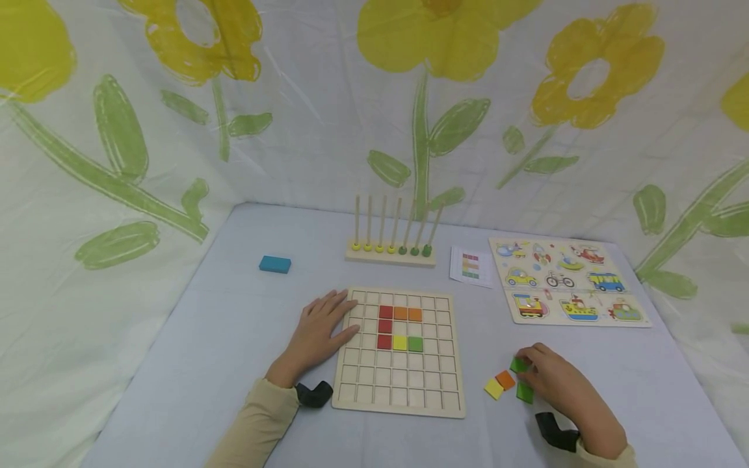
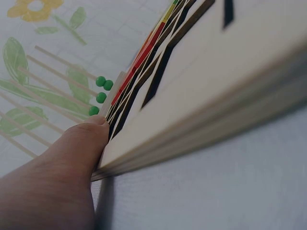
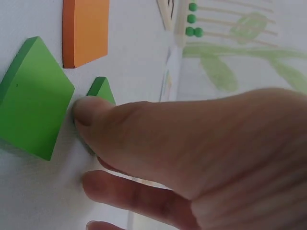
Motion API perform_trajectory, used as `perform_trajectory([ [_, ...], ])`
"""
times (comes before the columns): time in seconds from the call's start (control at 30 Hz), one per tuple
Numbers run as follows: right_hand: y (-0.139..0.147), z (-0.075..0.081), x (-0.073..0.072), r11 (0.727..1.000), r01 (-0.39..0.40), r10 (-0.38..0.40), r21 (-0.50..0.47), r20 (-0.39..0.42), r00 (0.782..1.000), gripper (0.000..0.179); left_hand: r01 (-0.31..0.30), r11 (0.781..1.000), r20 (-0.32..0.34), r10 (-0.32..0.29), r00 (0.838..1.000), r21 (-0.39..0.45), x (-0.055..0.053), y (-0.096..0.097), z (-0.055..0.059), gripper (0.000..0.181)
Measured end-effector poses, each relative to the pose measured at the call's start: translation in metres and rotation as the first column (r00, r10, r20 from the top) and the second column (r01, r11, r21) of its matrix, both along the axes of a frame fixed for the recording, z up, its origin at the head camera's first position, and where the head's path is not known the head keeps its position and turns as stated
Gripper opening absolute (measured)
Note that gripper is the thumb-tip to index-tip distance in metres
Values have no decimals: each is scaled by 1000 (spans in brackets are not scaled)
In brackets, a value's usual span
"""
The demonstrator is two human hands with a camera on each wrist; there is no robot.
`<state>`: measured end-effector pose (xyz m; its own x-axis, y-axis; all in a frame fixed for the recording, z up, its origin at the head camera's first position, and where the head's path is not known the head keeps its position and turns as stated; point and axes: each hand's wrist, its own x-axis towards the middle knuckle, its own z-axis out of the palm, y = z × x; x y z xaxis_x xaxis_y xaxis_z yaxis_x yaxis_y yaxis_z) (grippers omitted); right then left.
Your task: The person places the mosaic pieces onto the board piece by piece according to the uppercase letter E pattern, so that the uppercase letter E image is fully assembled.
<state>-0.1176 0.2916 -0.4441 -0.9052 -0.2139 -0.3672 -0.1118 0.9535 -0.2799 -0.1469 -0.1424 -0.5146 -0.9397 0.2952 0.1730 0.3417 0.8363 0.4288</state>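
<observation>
My left hand (image 1: 318, 331) lies spread at the left edge of the wooden grid board (image 1: 398, 396), fingertips and thumb resting on its rim. Red tiles (image 1: 385, 326) form a column in the board, with orange tiles (image 1: 407, 314) beside the top one. A yellow tile (image 1: 400, 342) and a green tile (image 1: 415, 344) sit in the row lower down. To the right of the board, my right hand (image 1: 556, 383) pinches a loose green tile (image 3: 101, 88) between thumb and finger, partly hidden by the thumb. Another green tile (image 3: 36, 100), an orange tile (image 1: 505, 380) and a yellow tile (image 1: 494, 389) lie close by.
Behind the board stands a bead rack (image 1: 389, 257) with upright rods and yellow and green beads. A pattern card (image 1: 471, 266) and a vehicle puzzle board (image 1: 573, 283) lie at the back right. A blue block (image 1: 275, 264) lies at the back left.
</observation>
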Motion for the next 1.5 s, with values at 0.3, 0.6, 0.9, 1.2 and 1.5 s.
perform_trajectory([
  [0.3,-9,5,0,999,-38,36,-24,-105,994,30,2,1000,4,-2,1000,9,0,0,1,55],
  [0.6,-47,12,-4,989,-138,121,-52,-242,963,30,1,1000,-5,-1,1000,1,0,0,0,55],
  [0.9,-89,6,4,929,-359,302,-90,-377,876,26,7,1000,-1,-7,1000,2,0,0,-1,55],
  [1.2,-120,5,1,904,-424,376,-57,-366,851,19,4,1000,-9,-4,1000,-2,-1,-1,-3,55],
  [1.5,-151,6,0,837,-547,495,-17,-405,769,16,5,1000,-4,-5,1000,1,0,0,0,56],
])
